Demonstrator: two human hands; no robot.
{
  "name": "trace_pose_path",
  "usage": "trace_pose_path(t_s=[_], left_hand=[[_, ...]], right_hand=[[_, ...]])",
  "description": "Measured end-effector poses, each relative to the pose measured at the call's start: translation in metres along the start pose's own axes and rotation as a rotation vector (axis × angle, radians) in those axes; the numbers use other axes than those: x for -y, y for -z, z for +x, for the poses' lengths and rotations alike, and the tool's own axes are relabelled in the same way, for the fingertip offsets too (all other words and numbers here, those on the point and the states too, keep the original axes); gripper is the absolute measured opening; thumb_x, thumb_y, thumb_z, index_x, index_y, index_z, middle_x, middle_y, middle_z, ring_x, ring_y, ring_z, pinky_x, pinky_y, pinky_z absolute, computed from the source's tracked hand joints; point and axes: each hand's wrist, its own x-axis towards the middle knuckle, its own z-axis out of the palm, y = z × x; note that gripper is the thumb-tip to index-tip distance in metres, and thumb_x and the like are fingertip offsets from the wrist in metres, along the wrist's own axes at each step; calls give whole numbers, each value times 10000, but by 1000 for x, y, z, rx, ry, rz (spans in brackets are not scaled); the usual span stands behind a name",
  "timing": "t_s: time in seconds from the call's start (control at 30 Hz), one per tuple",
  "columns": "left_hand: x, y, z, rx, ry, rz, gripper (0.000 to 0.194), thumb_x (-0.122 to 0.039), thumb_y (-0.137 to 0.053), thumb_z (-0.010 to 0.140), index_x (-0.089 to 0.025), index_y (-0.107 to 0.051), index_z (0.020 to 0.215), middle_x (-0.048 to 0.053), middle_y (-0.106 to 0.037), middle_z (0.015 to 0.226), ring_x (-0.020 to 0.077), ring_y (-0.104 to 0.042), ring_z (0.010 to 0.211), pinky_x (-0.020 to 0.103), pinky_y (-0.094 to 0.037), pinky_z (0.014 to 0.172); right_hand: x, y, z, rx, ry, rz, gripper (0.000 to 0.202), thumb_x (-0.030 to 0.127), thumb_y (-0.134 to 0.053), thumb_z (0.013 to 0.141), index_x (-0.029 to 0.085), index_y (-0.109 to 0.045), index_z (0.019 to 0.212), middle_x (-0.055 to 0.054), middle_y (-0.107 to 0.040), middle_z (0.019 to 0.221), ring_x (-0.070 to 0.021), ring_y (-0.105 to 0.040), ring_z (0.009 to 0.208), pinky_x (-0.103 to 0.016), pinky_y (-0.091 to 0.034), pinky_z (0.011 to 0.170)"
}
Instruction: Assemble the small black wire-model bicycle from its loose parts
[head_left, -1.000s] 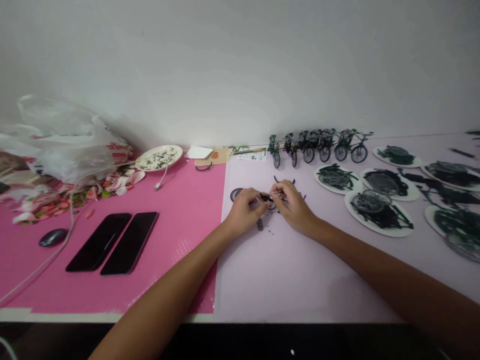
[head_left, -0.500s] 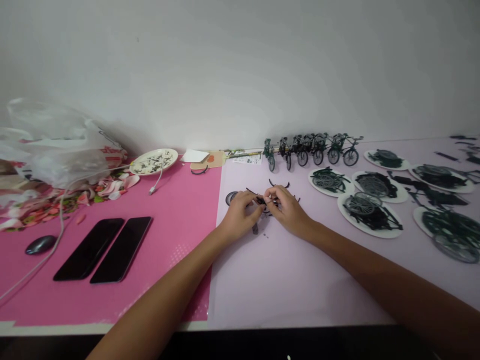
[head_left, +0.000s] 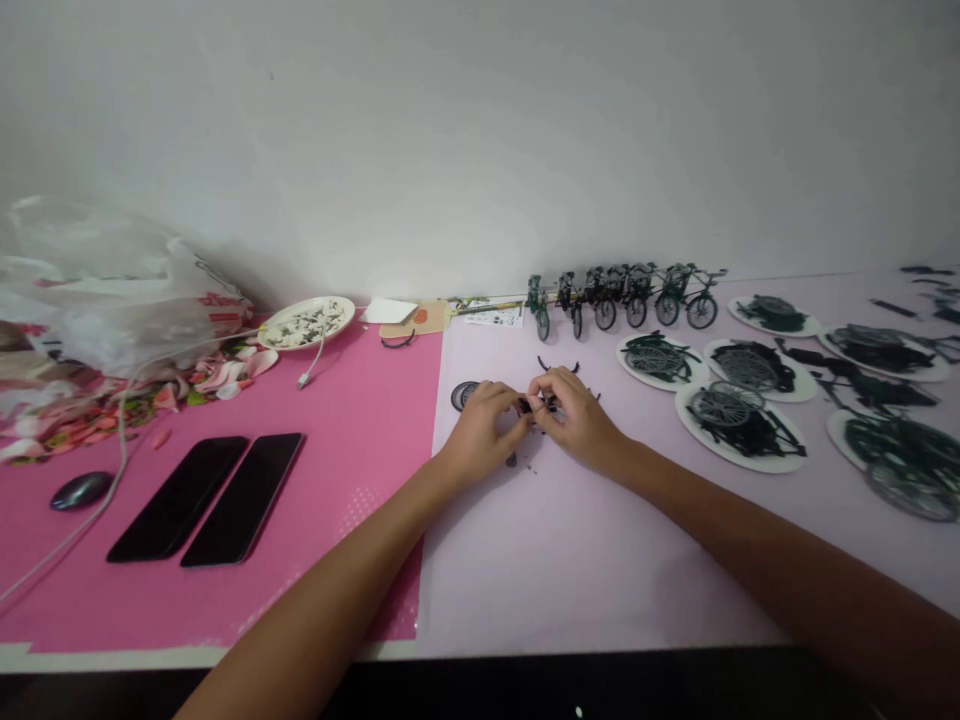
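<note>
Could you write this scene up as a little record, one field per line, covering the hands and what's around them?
Left hand: pinching a small dark piece
Right hand: fingertips meeting at that piece; exact grip unclear
Beside left hand: spoked wheel
Beyond right hand: curved dark strip
Along wall: miniature bicycles, upright
Right side: white plates bearing dark parts
Pink side: two phones, mouse, plastic bag
</note>
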Motion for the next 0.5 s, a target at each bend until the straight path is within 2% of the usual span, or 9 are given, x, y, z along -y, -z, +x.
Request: trace_pose_path(t_s=[0.23, 0.4, 0.5], left_hand=[[3, -1, 0, -54, -6, -17, 172, -242, -640, 970, -215, -742, 1106, 69, -745, 973, 247, -641, 965, 414, -513, 913], [2, -1, 0, -152, 7, -10, 168, -237, -680, 954, -252, -755, 1104, 65, -758, 956, 255, -662, 959, 437, -539, 903], [2, 0, 1, -158, 6, 8, 152, -236, -680, 957, -256, -758, 1086, 64, -760, 961, 259, -661, 963, 448, -540, 914]], right_hand=[[-4, 0, -2, -15, -69, 25, 101, 155, -535, 980, 251, -515, 954, -33, -604, 902, -220, -582, 842, -366, -484, 769], [-7, 0, -3, -32, -141, 63, 46, 206, -539, 995, 249, -539, 979, -43, -619, 929, -222, -606, 872, -368, -509, 794], [-6, 0, -3, -38, -172, 74, 24, 233, -541, 1002, 248, -550, 984, -43, -626, 935, -220, -613, 863, -370, -515, 798]])
